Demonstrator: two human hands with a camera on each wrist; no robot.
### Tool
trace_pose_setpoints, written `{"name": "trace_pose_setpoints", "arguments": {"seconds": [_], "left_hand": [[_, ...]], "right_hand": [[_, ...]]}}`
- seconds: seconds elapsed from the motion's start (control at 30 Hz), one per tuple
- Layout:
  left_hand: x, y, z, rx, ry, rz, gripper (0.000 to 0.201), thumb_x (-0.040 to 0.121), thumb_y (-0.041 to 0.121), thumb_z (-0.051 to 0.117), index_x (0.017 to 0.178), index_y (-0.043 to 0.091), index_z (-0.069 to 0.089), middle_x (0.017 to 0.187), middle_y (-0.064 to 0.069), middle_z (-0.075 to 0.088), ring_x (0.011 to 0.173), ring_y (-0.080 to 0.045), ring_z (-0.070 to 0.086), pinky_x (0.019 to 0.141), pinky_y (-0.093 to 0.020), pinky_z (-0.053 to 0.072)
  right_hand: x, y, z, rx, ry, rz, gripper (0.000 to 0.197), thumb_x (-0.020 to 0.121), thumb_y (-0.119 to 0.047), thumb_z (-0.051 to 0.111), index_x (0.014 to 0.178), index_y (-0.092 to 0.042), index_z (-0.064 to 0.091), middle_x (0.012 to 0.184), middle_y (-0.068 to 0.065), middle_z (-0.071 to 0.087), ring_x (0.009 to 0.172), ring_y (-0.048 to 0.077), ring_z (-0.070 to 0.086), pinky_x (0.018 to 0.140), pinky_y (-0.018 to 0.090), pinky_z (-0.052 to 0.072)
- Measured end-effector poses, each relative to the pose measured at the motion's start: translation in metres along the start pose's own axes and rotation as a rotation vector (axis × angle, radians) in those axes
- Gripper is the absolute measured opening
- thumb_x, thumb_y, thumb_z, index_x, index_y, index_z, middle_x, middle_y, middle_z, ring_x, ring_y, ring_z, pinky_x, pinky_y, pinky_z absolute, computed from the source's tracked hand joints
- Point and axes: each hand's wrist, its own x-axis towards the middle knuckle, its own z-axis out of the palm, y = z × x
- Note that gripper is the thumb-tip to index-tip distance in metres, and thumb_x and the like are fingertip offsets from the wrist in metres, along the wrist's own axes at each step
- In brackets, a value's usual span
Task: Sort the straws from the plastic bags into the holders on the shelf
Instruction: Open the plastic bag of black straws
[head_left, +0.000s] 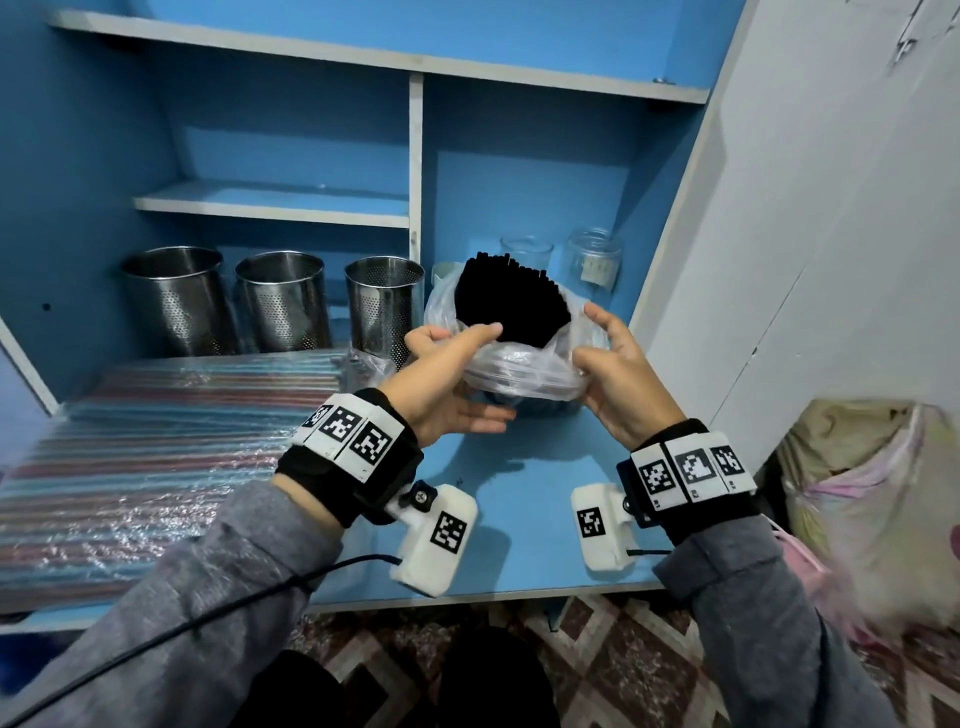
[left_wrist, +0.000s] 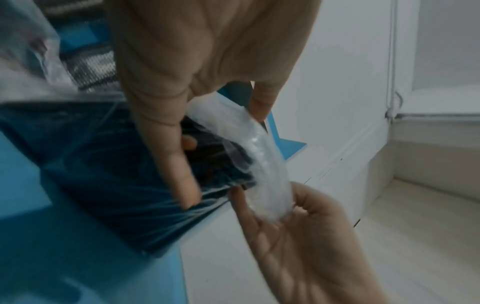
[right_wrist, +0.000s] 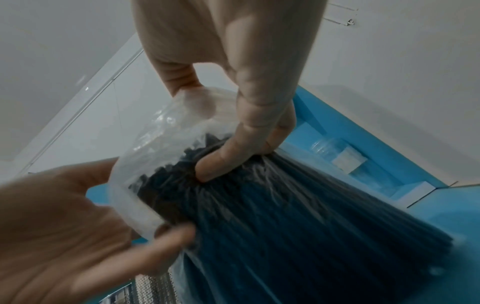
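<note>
A clear plastic bag (head_left: 519, 371) of black straws (head_left: 511, 301) hangs above the blue shelf, between both hands. My left hand (head_left: 457, 343) pinches the bag's rolled-down rim on the left, and my right hand (head_left: 597, 338) grips the rim on the right. The straws' tips fan out of the bag's mouth, pointing away from me. In the left wrist view my left hand (left_wrist: 223, 152) has fingers on the bag (left_wrist: 262, 168). In the right wrist view my right hand (right_wrist: 202, 127) curls over the rim onto the straws (right_wrist: 285, 226). Three perforated steel holders (head_left: 283, 301) stand empty behind.
A wide bag of coloured striped straws (head_left: 156, 457) lies on the shelf (head_left: 519, 499) to the left. Two glass jars (head_left: 592, 260) stand at the back right, behind the black straws. A white wall panel (head_left: 805, 260) borders the shelf on the right, with a stuffed bag (head_left: 872, 509) beside it.
</note>
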Motion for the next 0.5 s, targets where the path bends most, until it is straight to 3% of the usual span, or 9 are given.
{"name": "trace_pose_setpoints", "arguments": {"seconds": [0.1,0.23,0.37,0.43,0.5], "left_hand": [[0.0,0.002,0.007,-0.134,0.028,0.097,0.055,0.09,0.01,0.066,0.12,0.026,0.023,0.116,-0.013,0.051,0.071,-0.029,0.067,0.063,-0.041,0.061],[0.0,0.004,0.014,-0.196,0.053,0.149,0.051,0.092,0.001,0.057,0.123,0.026,0.025,0.108,-0.009,0.05,0.078,-0.024,0.064,0.068,-0.04,0.06],[-0.002,0.005,0.02,-0.221,0.039,0.209,0.051,0.091,-0.009,0.044,0.123,0.026,0.027,0.112,-0.013,0.048,0.082,-0.023,0.061,0.067,-0.036,0.057],[-0.003,0.006,0.023,-0.257,0.012,0.232,0.052,0.09,-0.013,0.041,0.125,0.025,0.028,0.109,-0.014,0.049,0.081,-0.023,0.061,0.069,-0.038,0.056],[-0.003,0.007,0.026,-0.283,-0.004,0.261,0.056,0.088,-0.017,0.037,0.124,0.025,0.03,0.107,-0.015,0.049,0.084,-0.025,0.06,0.075,-0.042,0.056]], "right_hand": [[-0.002,0.0,-0.001,0.021,-0.011,-0.028,0.063,0.092,0.014,0.038,0.148,-0.015,0.03,0.112,0.005,0.061,0.076,0.01,0.063,0.057,0.019,0.053],[-0.003,-0.007,-0.003,-0.103,-0.061,-0.02,0.066,0.095,0.007,0.041,0.153,-0.018,0.02,0.121,0.008,0.057,0.081,0.009,0.063,0.066,0.02,0.055],[-0.003,-0.011,-0.004,-0.184,-0.066,0.001,0.072,0.096,-0.005,0.05,0.155,-0.023,0.012,0.134,0.005,0.056,0.078,0.009,0.068,0.063,0.025,0.058],[-0.002,-0.01,-0.003,-0.182,-0.053,-0.017,0.076,0.095,-0.006,0.052,0.155,-0.024,0.009,0.141,0.008,0.052,0.085,0.013,0.067,0.07,0.029,0.058],[-0.001,-0.01,-0.003,-0.176,-0.043,-0.041,0.086,0.087,-0.008,0.057,0.155,-0.024,0.008,0.146,0.012,0.046,0.108,0.02,0.062,0.089,0.036,0.054]]}}
